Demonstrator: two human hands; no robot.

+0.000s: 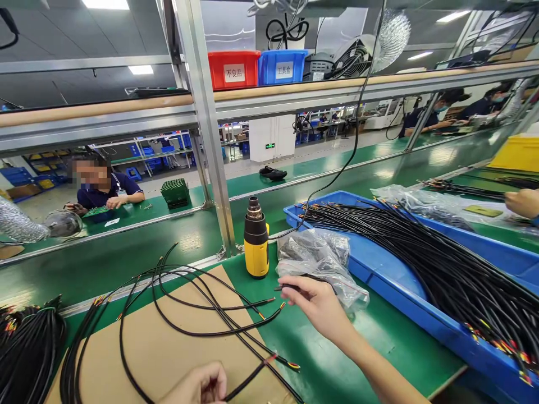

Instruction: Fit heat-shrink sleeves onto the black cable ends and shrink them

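Observation:
At the bottom centre, my left hand [197,384] is closed around a black cable [248,380], whose end with red and other coloured wires points up and right. My right hand [314,303] pinches a small dark piece [288,288] between thumb and fingertips, beside a clear plastic bag [315,252]. More black cables [210,334] with bare coloured ends lie looped over a brown cardboard sheet [168,348]. Behind them a yellow and black heat gun [256,247] stands upright, nozzle up.
A long blue tray [379,280] full of black cables stretches along the right. A cable bundle [33,353] lies far left. A metal post [210,129] rises behind the bench. Across it sits a person [105,185]; another person's hand [522,202] shows at the right edge.

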